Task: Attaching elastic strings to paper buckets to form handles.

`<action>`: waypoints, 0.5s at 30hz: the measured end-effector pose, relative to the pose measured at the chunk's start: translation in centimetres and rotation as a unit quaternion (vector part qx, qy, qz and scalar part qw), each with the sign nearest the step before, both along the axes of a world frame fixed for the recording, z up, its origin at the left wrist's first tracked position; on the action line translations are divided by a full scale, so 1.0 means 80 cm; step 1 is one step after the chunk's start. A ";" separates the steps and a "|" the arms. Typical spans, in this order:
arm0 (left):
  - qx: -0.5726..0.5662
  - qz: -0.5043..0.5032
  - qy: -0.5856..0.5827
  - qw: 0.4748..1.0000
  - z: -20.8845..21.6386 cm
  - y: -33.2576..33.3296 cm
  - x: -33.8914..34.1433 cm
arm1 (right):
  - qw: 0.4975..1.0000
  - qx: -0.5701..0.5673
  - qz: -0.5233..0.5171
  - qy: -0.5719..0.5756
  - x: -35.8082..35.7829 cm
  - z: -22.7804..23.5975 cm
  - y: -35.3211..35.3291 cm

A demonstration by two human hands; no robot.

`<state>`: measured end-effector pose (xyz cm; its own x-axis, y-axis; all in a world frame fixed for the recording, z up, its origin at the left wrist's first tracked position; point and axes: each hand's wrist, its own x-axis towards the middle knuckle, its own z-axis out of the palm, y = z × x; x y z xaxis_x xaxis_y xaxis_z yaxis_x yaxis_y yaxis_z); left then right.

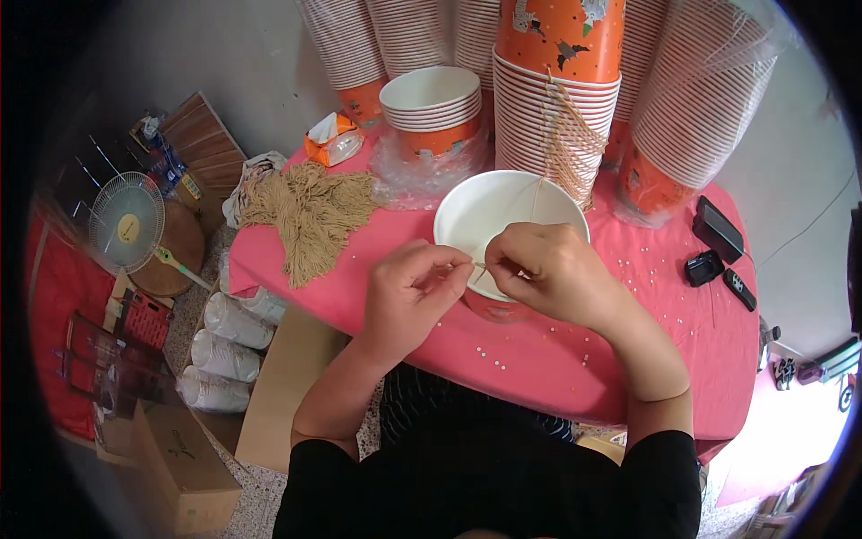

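A white-lined paper bucket (466,216) with an orange outside stands close in front of me on the pink-covered table. At its near rim my left hand (404,292) pinches a thin tan cord (480,269) between thumb and forefinger. My right hand (561,274) is closed in a pinch on the same cord, its fingertips almost touching the left's. The cord's ends are hidden by the fingers. Behind the bucket rises a tall stack of orange buckets (521,121), with looped tan cords (573,135) draped over its side. A heap of loose tan cords (310,211) lies to the left.
A shorter bucket stack (431,106) and a tissue pack (332,139) sit at the back left. Small white paper dots (489,359) are scattered over the pink tablecloth (548,382). Black devices (718,229) lie at the right edge. A fan (127,225) and cartons stand at the left.
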<state>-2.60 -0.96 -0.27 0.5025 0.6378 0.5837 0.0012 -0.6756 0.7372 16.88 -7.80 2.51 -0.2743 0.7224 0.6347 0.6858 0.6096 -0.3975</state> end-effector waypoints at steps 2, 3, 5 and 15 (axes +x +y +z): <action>0.043 0.012 0.026 0.999 0.005 0.003 -0.003 | 1.000 -0.003 -0.004 0.001 0.002 -0.001 0.000; 0.087 0.026 0.052 0.995 0.007 0.005 -0.003 | 1.000 -0.005 -0.008 0.001 0.003 -0.002 0.001; 0.098 0.022 0.038 0.994 0.011 0.004 -0.002 | 1.000 -0.005 -0.006 0.000 0.002 -0.001 0.001; -0.116 -0.067 -0.040 0.990 0.002 0.004 -0.004 | 0.999 -0.031 -0.009 -0.024 0.002 0.002 -0.001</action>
<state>-2.95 -0.63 -0.09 0.5503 0.6902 0.4700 -0.1419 -0.4774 0.8672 17.08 -7.89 2.70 -0.2900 0.7651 0.5749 0.7155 0.5722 -0.4008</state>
